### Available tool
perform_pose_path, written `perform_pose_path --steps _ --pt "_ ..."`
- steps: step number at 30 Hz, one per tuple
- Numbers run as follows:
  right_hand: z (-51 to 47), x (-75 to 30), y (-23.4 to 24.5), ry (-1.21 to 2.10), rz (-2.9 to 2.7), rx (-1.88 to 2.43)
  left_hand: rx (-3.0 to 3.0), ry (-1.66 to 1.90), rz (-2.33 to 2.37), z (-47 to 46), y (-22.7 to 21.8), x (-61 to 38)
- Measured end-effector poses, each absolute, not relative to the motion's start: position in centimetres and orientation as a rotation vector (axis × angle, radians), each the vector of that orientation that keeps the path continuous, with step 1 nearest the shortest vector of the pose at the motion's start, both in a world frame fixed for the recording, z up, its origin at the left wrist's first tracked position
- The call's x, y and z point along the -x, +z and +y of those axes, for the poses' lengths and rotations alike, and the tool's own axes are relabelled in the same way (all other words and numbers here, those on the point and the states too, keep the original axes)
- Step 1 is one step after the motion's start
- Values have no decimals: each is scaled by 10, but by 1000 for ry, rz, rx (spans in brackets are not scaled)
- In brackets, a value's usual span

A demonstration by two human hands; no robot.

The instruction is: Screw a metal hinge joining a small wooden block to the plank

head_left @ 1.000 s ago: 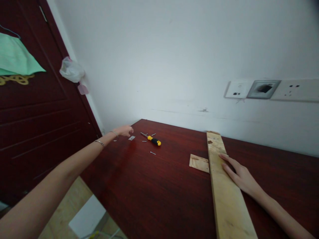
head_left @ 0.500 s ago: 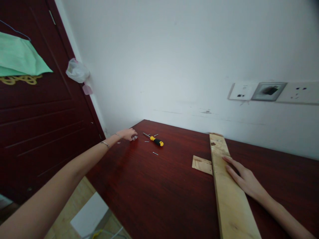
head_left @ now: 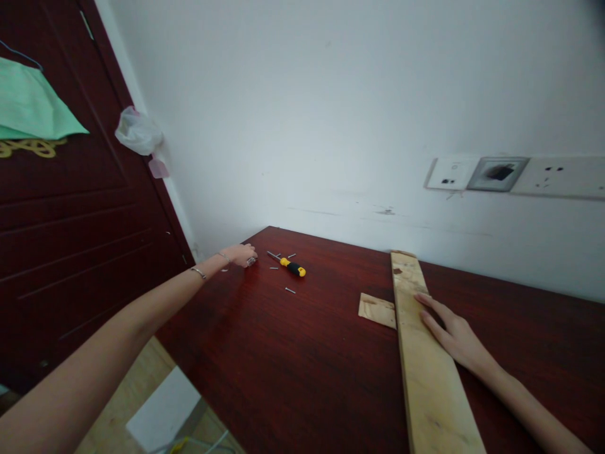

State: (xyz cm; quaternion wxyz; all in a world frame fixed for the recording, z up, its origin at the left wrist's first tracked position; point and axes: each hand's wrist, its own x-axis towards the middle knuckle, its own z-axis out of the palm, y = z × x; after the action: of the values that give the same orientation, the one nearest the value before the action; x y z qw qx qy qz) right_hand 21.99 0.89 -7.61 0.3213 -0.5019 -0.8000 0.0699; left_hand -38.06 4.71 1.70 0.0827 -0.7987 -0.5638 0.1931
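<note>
At the table's far left corner, my left hand (head_left: 242,255) has its fingers curled around a small shiny metal piece (head_left: 251,261), too small to identify exactly. My right hand (head_left: 451,331) lies with outstretched fingers on the right edge of a long wooden board (head_left: 428,372). A short wooden piece (head_left: 377,310) sticks out from the board's left side. Just right of my left hand lies a yellow and black screwdriver (head_left: 293,267). Several screws are scattered around it, among them one nearer screw (head_left: 290,290).
The dark red tabletop (head_left: 326,359) meets a white wall (head_left: 293,113) with sockets (head_left: 449,174). On the left stands a dark red door (head_left: 85,208). A plastic bag (head_left: 138,131) hangs beside it. Below the table's left edge is a white box (head_left: 165,407).
My left fingers have closed on the metal piece, which now sits tilted at the fingertips. My right hand stays on the board. The whole view has shifted slightly.
</note>
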Motion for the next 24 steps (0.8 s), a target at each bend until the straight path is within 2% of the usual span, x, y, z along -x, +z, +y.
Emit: perform_pose_path --steps 13,19,24 --pt "4 -215 -70 226 -2097 1305 2317 619 -1749 58 27 367" --pt "4 -214 -69 254 -2082 1289 2238 561 -1798 74 74 347" --pt "5 -214 -58 339 -2031 1285 2361 317 -1745 89 115 293"
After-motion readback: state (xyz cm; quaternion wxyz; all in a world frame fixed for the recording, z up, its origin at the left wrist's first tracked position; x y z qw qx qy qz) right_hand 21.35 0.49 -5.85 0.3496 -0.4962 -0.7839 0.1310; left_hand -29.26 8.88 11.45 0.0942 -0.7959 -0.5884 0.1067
